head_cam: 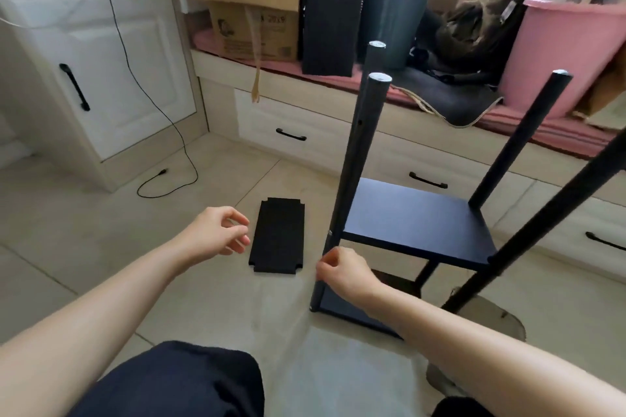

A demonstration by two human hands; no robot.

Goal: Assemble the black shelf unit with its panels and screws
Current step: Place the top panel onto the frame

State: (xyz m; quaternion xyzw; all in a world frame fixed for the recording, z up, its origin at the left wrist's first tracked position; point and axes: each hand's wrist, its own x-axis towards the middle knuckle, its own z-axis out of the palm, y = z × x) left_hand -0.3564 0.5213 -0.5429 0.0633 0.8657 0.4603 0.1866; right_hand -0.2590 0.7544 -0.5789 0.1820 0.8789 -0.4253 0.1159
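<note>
Apparently right hand [342, 272] pinches beside shelf unit's [416, 227] near post [355, 166].

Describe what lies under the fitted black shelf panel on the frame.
Under the shelf panel a lower black panel and a crossbar show. The shelf and right forearm hide the rest.

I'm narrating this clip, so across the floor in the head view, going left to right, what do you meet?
Cable → left hand → loose panel → right hand → shelf unit.
</note>
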